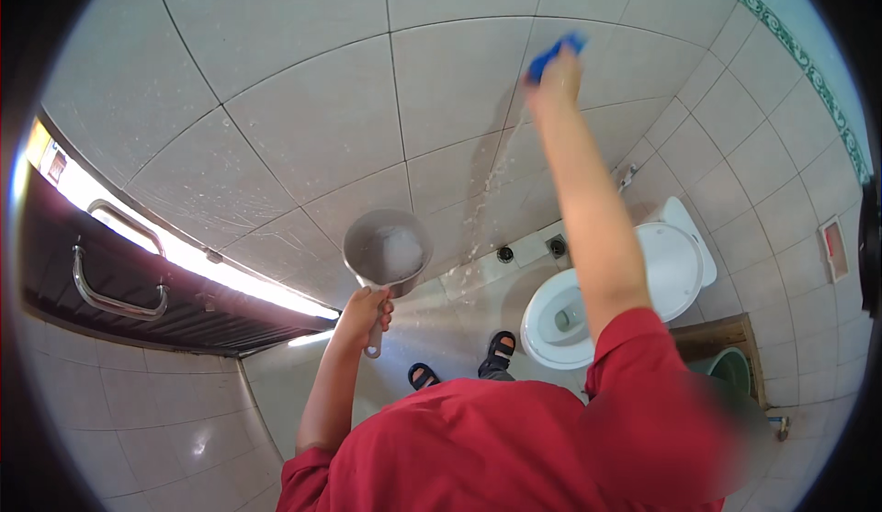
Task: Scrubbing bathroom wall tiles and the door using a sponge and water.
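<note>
My left hand (366, 316) grips the handle of a grey plastic dipper (358, 236), its bowl facing up with whitish, sudsy-looking liquid inside. Raised toward the tiled wall (455, 85), my right hand (559, 83) is blurred and holds a blue cloth or sponge (551, 57); which of the two I cannot tell. Whether the blue thing touches the tiles is unclear. A trail of water drops (486, 195) falls from below that hand toward the floor. Wet streaks and drops mark the wall at the left.
Beside my right arm stands a white toilet (544, 305) with its lid up. Two round floor drains (505, 254) lie along the wall's foot. A dark door (193, 291) with metal handles stands ajar at left. A green bucket (732, 369) sits at right near a tap (783, 428).
</note>
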Available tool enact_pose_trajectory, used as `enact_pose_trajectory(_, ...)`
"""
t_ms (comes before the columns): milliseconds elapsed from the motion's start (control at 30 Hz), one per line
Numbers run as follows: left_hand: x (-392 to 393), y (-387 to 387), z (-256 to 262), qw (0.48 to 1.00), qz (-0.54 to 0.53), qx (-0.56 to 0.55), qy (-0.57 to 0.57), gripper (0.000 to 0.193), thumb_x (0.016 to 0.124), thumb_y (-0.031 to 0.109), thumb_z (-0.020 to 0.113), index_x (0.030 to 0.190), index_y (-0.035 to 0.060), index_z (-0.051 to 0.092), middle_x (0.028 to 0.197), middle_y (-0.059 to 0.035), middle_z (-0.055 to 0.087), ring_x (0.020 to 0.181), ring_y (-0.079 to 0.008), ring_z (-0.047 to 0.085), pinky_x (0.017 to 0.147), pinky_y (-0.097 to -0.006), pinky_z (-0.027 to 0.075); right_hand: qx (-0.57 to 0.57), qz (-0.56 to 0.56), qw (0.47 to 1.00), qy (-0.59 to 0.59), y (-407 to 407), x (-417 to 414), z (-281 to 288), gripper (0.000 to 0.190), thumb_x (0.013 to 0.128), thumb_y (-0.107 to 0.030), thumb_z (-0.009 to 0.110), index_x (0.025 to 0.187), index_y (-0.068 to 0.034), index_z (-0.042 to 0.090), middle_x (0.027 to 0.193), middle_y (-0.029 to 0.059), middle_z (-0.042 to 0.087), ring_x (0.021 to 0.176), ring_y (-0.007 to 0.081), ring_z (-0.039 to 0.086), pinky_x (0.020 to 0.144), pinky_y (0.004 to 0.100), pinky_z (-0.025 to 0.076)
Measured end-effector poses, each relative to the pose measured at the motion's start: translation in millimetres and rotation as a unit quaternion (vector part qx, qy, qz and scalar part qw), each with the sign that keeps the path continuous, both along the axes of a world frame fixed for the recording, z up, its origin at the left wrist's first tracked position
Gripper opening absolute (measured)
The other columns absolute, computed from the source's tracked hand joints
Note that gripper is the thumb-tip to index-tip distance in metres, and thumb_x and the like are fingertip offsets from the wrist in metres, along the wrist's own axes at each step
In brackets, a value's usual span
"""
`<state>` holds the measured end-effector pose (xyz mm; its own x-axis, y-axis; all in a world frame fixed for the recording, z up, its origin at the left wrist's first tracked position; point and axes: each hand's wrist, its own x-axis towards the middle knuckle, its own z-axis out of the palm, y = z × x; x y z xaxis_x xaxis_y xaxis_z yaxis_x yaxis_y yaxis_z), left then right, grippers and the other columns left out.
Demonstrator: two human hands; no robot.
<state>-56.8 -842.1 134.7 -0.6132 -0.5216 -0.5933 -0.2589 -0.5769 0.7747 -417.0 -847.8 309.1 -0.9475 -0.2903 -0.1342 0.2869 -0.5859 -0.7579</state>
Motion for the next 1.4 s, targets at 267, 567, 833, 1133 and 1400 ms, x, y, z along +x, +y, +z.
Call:
enact_pose_trajectory(267, 60, 15, -27, 0.992, 0.099, 0.036, -0.065, 0.014, 0.083, 0.018, 0.046, 0.079, 0.0041, 0.045, 0.058, -0.0028, 0.045, 0.044, -0.0111, 0.042, 0.039, -0.0239, 0.034, 0.213, -0.387, 0.550, 0.709, -60, 3, 68, 0.040, 0.081, -0.026, 0.050, 0.111, -0.002, 0.042, 0.094, 0.0211, 0.043, 0.086, 0.0360, 0.042, 0.077, 0.0449, 0.034)
enact_pose_trajectory(567, 76, 71, -44, 0.970, 0.227, 0.033, -0.080, 0.016, 0.083, 0.019, 0.043, 0.076, 0.0048, 0.045, 0.055, -0.0024, 0.045, 0.040, -0.0115, 0.041, 0.037, -0.0242, 0.034, 0.178, -0.056, 0.180, 0.966, -2, -95, -126, 0.044, 0.071, -0.023, 0.061, 0.107, -0.044, 0.046, 0.086, 0.0063, 0.043, 0.075, 0.0217, 0.046, 0.058, 0.0335, 0.035)
enact_pose_trajectory(833, 51, 137, -53, 0.924, 0.370, 0.051, -0.076, 0.017, 0.084, 0.021, 0.043, 0.077, 0.0061, 0.045, 0.054, -0.0015, 0.044, 0.039, -0.0111, 0.041, 0.036, -0.0244, 0.034, 0.105, -0.406, 0.479, 0.771, -60, -6, 99, 0.037, 0.082, -0.026, 0.048, 0.109, -0.002, 0.042, 0.095, 0.0199, 0.043, 0.088, 0.0372, 0.042, 0.077, 0.0451, 0.035)
enact_pose_trajectory(1133, 12, 182, -45, 0.902, 0.429, 0.050, 0.001, 0.019, 0.084, 0.022, 0.043, 0.080, 0.0041, 0.047, 0.055, 0.0003, 0.042, 0.040, -0.0088, 0.038, 0.038, -0.0221, 0.033, 0.000, 0.076, 0.207, 0.975, -69, 12, -164, 0.044, 0.073, -0.014, 0.053, 0.111, -0.036, 0.047, 0.104, 0.0065, 0.046, 0.094, 0.0208, 0.044, 0.071, 0.0344, 0.033)
enact_pose_trajectory(1400, 46, 208, -34, 0.875, 0.480, 0.060, 0.019, 0.017, 0.086, 0.019, 0.042, 0.079, 0.0038, 0.045, 0.056, -0.0005, 0.044, 0.041, -0.0088, 0.038, 0.038, -0.0220, 0.032, -0.021, -0.283, 0.415, 0.864, -121, 142, 75, 0.028, 0.075, -0.033, 0.057, 0.103, -0.030, 0.053, 0.087, 0.0060, 0.048, 0.074, 0.0237, 0.046, 0.058, 0.0368, 0.032)
